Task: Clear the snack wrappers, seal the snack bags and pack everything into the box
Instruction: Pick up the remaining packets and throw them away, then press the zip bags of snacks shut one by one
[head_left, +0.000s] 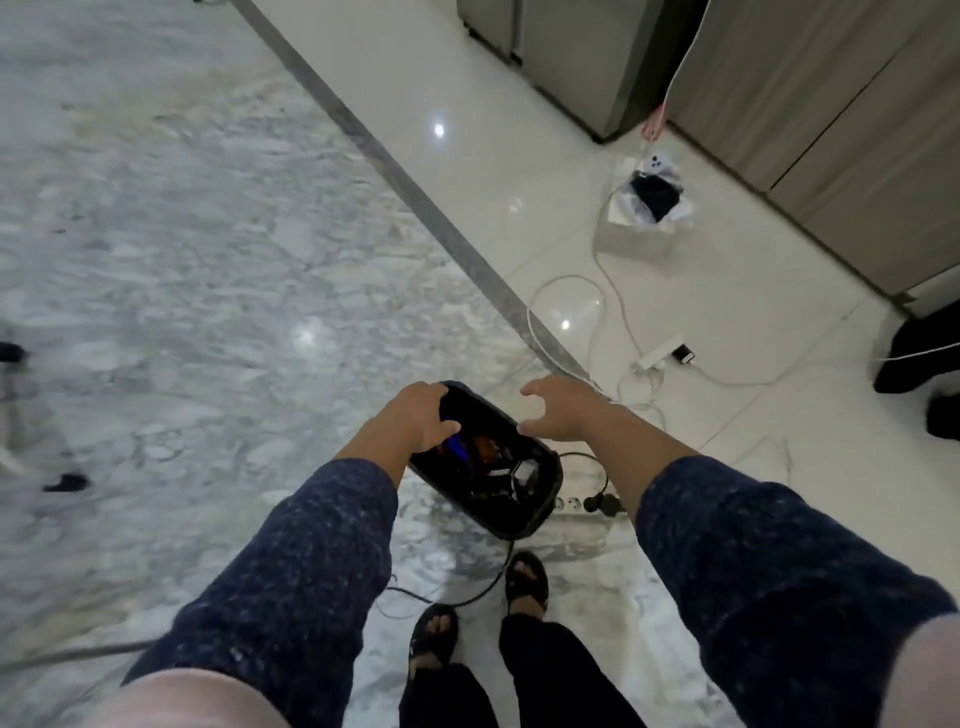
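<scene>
While the left hand (423, 415) grips the far rim of a black box (540, 493), fingers curled inside, the right hand (558, 410) hovers just beside it, fingers spread and holding nothing. Dark items with blue and orange patches lie blurred inside the box, above the marble floor (182, 260), feet (527, 577) below.

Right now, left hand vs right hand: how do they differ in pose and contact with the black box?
The left hand grips the black box at its far-left rim, fingers curled over the edge into the opening. The right hand is open, fingers spread and bent, beside the box's right rim; whether it touches is unclear. The left hand covers part of the opening; the right covers none. Both reach forward from dark speckled sleeves at about the same height.
</scene>
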